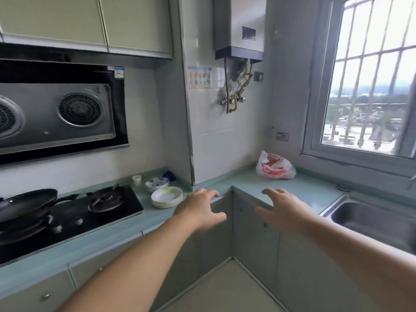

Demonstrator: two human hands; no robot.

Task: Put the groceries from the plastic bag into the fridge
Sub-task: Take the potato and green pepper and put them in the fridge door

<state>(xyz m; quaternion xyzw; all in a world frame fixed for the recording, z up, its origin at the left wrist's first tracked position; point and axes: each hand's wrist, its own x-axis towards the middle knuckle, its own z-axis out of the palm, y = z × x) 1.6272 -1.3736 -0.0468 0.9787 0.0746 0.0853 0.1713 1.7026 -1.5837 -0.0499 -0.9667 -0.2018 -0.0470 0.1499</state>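
A white plastic bag [275, 165] with red print lies on the pale green counter [310, 188] in the corner, under the window. My left hand [200, 209] and my right hand [284, 209] are both stretched out in front of me over the counter's inner corner. Their fingers are spread and relaxed, holding nothing. Both hands are short of the bag, which lies beyond and slightly right of my right hand. No fridge is in view.
A stack of white plates [166, 197], a patterned bowl [157, 183] and a small cup [136, 180] sit left of the corner. A gas hob [74, 219] with a black pan [24, 204] is at left. A steel sink [373, 221] is at right.
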